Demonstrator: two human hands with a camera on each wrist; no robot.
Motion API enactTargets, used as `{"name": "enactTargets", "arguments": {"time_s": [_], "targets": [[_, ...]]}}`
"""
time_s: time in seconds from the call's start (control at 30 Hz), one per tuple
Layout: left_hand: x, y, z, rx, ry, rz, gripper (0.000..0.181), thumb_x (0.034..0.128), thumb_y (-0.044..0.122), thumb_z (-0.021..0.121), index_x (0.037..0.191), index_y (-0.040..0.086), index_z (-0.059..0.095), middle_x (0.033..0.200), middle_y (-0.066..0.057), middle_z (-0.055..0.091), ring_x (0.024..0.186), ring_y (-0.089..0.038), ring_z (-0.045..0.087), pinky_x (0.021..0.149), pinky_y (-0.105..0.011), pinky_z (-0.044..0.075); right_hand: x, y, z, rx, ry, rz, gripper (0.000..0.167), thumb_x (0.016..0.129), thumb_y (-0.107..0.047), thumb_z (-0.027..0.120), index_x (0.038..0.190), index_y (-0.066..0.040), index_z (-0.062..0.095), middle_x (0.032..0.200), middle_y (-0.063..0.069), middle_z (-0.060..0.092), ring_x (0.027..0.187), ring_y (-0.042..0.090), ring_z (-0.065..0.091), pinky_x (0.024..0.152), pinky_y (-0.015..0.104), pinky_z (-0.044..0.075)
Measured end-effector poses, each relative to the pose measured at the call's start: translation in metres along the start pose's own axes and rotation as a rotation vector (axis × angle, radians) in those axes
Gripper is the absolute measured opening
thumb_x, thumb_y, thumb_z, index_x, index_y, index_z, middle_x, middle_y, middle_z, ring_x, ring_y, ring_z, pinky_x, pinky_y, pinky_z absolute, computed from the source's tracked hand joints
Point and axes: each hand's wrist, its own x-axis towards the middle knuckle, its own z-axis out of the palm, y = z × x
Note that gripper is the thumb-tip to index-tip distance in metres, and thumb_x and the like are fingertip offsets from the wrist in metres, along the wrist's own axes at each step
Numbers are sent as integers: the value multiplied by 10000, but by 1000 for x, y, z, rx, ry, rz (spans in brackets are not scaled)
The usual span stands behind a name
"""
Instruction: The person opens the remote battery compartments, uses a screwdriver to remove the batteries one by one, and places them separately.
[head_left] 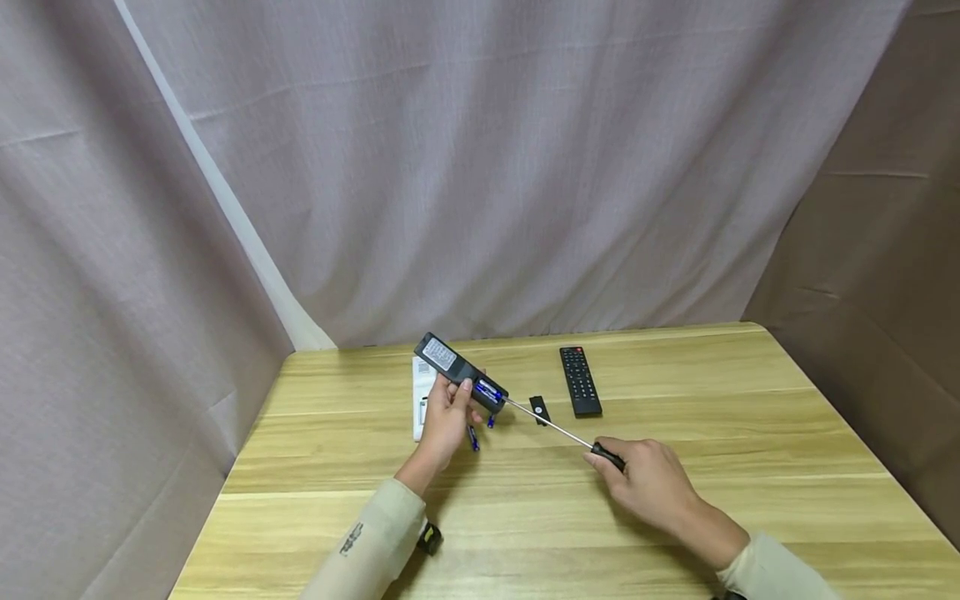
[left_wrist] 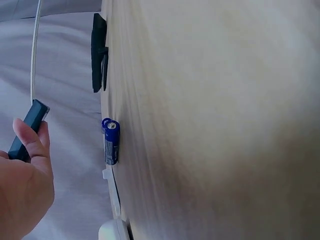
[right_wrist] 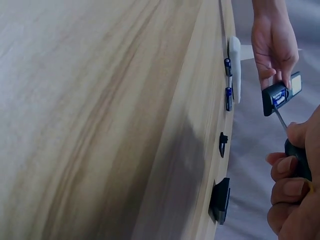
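My left hand [head_left: 444,421] holds a black remote [head_left: 452,364] above the table, its back turned up and its battery bay uncovered. Blue batteries [head_left: 487,390] lie inside the bay. My right hand [head_left: 651,483] grips the black handle of a screwdriver [head_left: 551,425], whose long metal shaft reaches to the bay's lower end. In the right wrist view the tip meets the remote [right_wrist: 270,102] at the edge of the bay beside the batteries [right_wrist: 279,97]; exact contact is unclear. The left wrist view shows fingers and thumb [left_wrist: 34,142] around the remote [left_wrist: 33,122].
Two loose blue batteries [head_left: 473,438] lie on the table [head_left: 525,517] below the held remote. A small black cover [head_left: 539,409] and a second black remote [head_left: 581,382] lie to the right. A white object [head_left: 419,408] is behind my left hand. Curtains [head_left: 487,167] stand behind the table.
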Motion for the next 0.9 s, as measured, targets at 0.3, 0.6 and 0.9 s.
{"name": "enactTargets", "arguments": {"time_s": [0.3, 0.6, 0.9], "targets": [[1, -1, -2, -88, 1, -9, 305, 1132, 87, 473, 1412, -34, 468, 1448, -301, 642, 812, -179, 682, 606, -187, 590, -3, 1, 0, 137, -35, 101, 293, 973, -293, 796, 1144, -58, 831, 633, -132, 612, 540, -36, 421, 497, 180, 391], [1, -1, -1, -71, 4, -18, 305, 1131, 92, 483, 1413, -24, 473, 1440, -282, 656, 821, -181, 674, 612, -187, 588, -5, 3, 2, 125, -33, 95, 267, 969, -282, 797, 1132, -74, 837, 605, -157, 563, 533, -35, 413, 518, 176, 402], [1, 2, 5, -33, 10, -5, 307, 1134, 108, 488, 1410, -25, 490, 1345, -292, 697, 789, -132, 677, 618, -194, 591, -8, 6, 4, 157, -51, 134, 219, 988, -286, 779, 1111, -117, 843, 576, -161, 467, 520, -28, 347, 476, 186, 356]]}}
